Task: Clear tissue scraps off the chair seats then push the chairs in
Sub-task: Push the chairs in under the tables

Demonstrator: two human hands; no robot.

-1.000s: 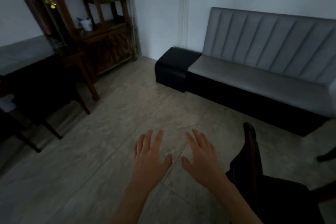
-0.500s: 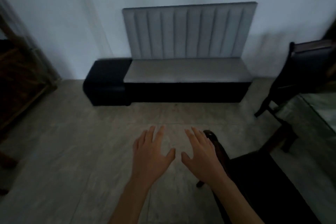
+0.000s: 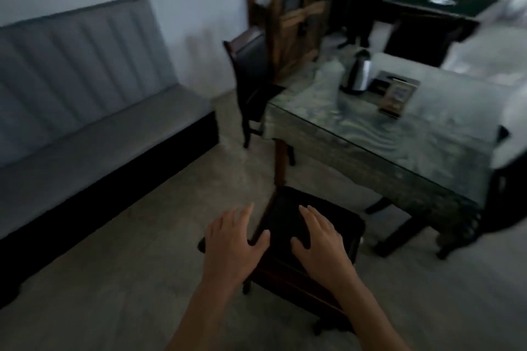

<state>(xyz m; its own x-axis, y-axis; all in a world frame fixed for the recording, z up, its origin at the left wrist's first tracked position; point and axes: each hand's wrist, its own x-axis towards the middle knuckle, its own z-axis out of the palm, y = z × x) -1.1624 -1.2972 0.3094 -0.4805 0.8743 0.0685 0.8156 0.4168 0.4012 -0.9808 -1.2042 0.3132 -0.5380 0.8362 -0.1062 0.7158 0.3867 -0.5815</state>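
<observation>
**View swings from sofa to worktop**

Chairs now sit before you: the near chair (image 3: pixel 288 225) stands pulled out from the worktop (image 3: pixel 399 134), under your hands. No tissue scraps show on its dark seat, so you can likely push. Your left hand (image 3: pixel 233 242) and right hand (image 3: pixel 319 245) hover palm-down, fingers spread, holding nothing.
</observation>
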